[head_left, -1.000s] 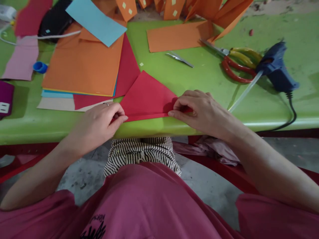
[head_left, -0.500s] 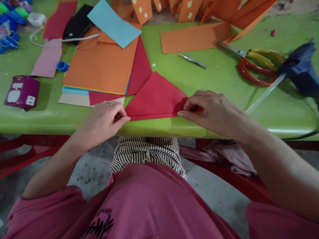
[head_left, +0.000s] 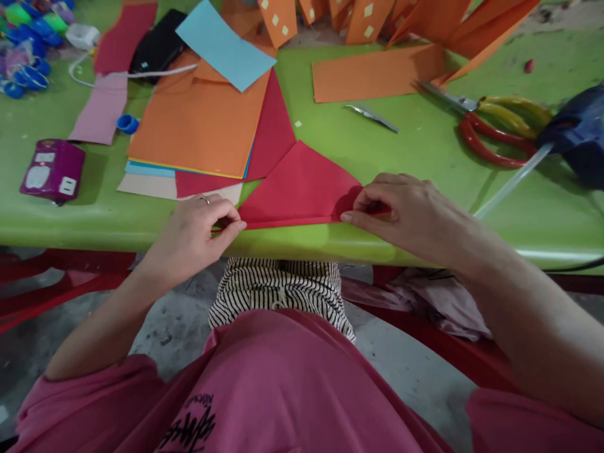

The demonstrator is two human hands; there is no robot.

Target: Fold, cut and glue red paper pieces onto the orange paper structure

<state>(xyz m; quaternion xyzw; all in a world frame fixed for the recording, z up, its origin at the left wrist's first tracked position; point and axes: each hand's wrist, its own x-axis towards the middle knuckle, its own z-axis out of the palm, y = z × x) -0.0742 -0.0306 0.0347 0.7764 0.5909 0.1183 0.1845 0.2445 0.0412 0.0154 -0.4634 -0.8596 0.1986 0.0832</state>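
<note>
A red paper sheet, folded into a triangle, lies at the near edge of the green table. My left hand pinches the fold's left end, thumb and fingers pressed together. At the fold's right end, my right hand pinches the same paper, fingers curled over its corner. A narrow folded strip runs between the two hands along the table's edge.
A stack of orange, blue and red paper lies behind the left hand. Red-and-yellow scissors, a blue glue gun, a small metal blade, an orange strip and a purple box lie on the table.
Both hands hold the same pinch on the red paper. The view has shifted, so the table's left side with the purple box now shows.
</note>
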